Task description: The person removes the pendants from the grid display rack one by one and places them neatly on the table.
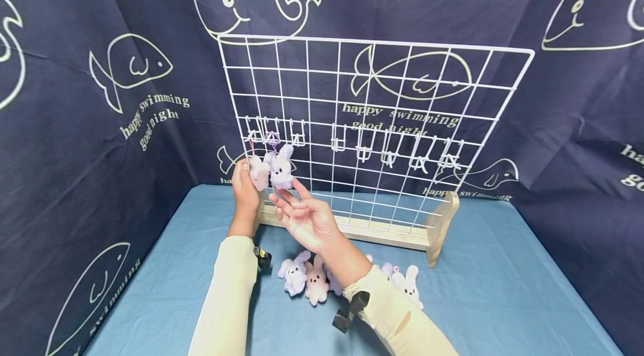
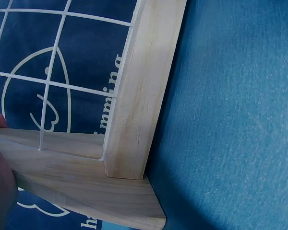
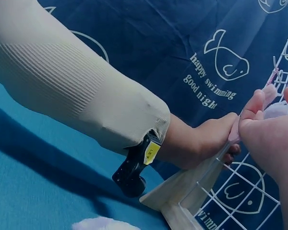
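Observation:
Near the left end of the white wire grid rack (image 1: 372, 121), my left hand (image 1: 245, 191) grips the side of its wooden stand (image 2: 149, 96); only part of its thumb and a fingertip show in the left wrist view. Beside that hand a pink plush bunny keychain (image 1: 259, 173) hangs by a pink strap. A lilac plush bunny keychain (image 1: 280, 169) hangs on the hook to its right. My right hand (image 1: 309, 219) is palm up below the lilac bunny, its fingers loosely extended and the fingertips at the bunny's lower edge; contact is hard to judge.
Several white wire hooks (image 1: 389, 157) run in a row across the grid. On the blue tabletop (image 1: 478, 283) lie more plush bunnies, among them a lilac one (image 1: 293, 275), a pink one (image 1: 316, 282) and a whitish one (image 1: 408, 284); my right forearm covers some. Dark printed cloth (image 1: 166, 4) surrounds the table.

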### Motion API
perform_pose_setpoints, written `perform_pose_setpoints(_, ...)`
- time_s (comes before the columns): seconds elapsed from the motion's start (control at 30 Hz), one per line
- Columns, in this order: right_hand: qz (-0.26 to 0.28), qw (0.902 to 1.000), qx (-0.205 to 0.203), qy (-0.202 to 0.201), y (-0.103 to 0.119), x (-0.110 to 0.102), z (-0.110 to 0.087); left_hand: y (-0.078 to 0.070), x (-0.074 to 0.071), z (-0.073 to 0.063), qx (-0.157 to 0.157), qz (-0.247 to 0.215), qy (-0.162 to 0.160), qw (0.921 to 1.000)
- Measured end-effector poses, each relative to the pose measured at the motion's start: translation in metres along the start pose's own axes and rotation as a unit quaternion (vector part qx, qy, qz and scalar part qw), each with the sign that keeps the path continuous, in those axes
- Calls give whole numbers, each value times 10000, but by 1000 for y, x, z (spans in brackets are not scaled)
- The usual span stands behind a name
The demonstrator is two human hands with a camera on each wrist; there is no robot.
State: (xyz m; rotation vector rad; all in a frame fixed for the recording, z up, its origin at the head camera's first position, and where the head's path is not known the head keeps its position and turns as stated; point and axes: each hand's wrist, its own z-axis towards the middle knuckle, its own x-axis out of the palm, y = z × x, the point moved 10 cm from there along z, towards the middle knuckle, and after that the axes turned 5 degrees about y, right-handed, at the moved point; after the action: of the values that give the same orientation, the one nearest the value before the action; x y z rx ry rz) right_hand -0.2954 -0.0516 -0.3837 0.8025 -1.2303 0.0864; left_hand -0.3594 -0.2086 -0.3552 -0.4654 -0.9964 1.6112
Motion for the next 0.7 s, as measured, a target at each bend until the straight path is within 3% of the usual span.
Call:
perform_pose_setpoints(0.3, -368, 9992, 30, 133, 2, 10, 0, -8, 1, 0, 200, 312, -97, 9993)
perform_pose_setpoints(0.5, -435, 9990, 64, -31, 1, 9, -1, -9, 1, -1, 249, 283, -52, 9993)
perform_pose_setpoints(0.7, -902, 9958, -63, -160, 4, 7, -2, -6, 1, -1, 245, 213, 1, 9995)
